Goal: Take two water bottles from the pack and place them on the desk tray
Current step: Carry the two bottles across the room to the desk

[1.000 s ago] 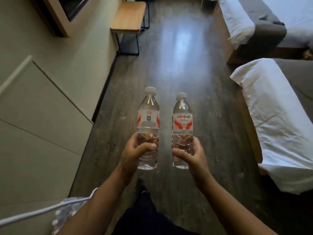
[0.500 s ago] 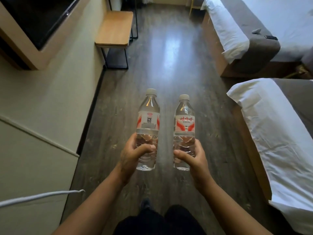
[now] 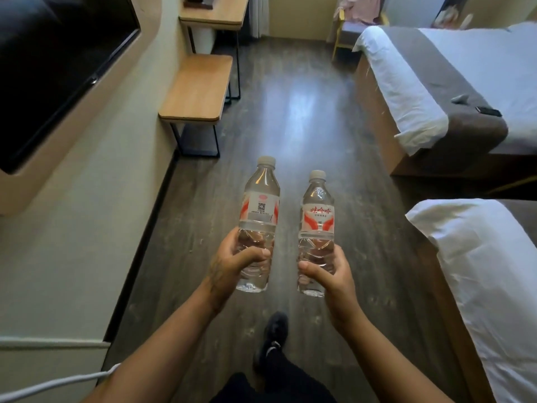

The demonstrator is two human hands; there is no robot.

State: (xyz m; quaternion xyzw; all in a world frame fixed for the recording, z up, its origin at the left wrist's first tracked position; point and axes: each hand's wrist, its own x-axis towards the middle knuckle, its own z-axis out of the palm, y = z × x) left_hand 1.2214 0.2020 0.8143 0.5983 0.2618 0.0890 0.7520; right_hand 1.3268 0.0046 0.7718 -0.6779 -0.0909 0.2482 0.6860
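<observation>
I hold two clear water bottles upright in front of me, above the dark wood floor. My left hand (image 3: pixel 232 261) grips the lower half of the left bottle (image 3: pixel 260 207), which has a white cap and a red and white label. My right hand (image 3: pixel 331 274) grips the lower half of the right bottle (image 3: pixel 317 210), which looks the same. The bottles are a small gap apart. A wooden desk (image 3: pixel 215 13) stands far ahead at the left wall with a dark tray-like object (image 3: pixel 200 2) on it, partly cut off by the frame edge.
A low wooden bench (image 3: pixel 197 91) stands against the left wall before the desk. A dark TV screen (image 3: pixel 58 68) hangs on that wall. Two beds (image 3: pixel 436 82) (image 3: pixel 488 271) with white sheets line the right side. A white cord (image 3: pixel 52 385) crosses the lower left. My dark shoe (image 3: pixel 274 333) is on the floor.
The view has advanced down the room and tilted up: the bench is closer, and the desk and chair have come into sight. Both hands keep their bottles in the same hold.
</observation>
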